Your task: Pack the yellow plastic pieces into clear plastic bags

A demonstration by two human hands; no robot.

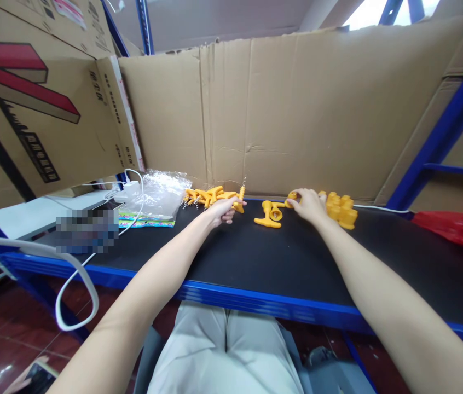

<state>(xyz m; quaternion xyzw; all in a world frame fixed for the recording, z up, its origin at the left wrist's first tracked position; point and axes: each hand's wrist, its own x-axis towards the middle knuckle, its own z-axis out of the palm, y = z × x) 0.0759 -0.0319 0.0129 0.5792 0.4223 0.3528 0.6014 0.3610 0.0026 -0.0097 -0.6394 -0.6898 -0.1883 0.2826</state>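
Note:
My left hand is closed around a yellow plastic handle with a metal corkscrew tip, at the edge of a heap of several similar yellow corkscrew pieces. My right hand pinches a small yellow round part. Just left of it a yellow T-shaped piece lies on the black table. To the right of that hand is a cluster of yellow caps.
Cardboard sheets wall off the table's back and left. A clear plastic bag on colourful printed paper, a white charger and a white cable lie at the left. A red bag sits at the right. The table has a blue front edge.

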